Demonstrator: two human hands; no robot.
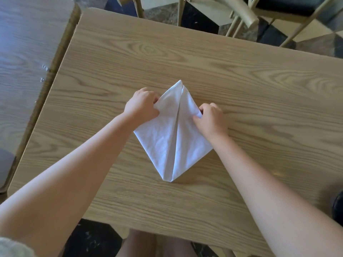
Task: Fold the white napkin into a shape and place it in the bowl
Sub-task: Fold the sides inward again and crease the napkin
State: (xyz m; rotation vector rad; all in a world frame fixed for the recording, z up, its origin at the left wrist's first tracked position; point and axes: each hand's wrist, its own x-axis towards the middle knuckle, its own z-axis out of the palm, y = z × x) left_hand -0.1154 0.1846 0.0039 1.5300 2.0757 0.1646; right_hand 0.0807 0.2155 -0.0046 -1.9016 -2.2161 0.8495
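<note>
Napkin (172,134) lies mid-bench as a kite shape, flaps meeting on a centre crease, far tip toward the far edge. Your left hand (142,106) is closed, pinching the napkin's left flap edge; probably holding the fold tight to the crease. Your right hand (211,118) is likewise curled shut on the right flap edge, mirroring it. Bench (259,93) is bare wood all around the cloth, with open room toward the right edge. No bowl in view.
</note>
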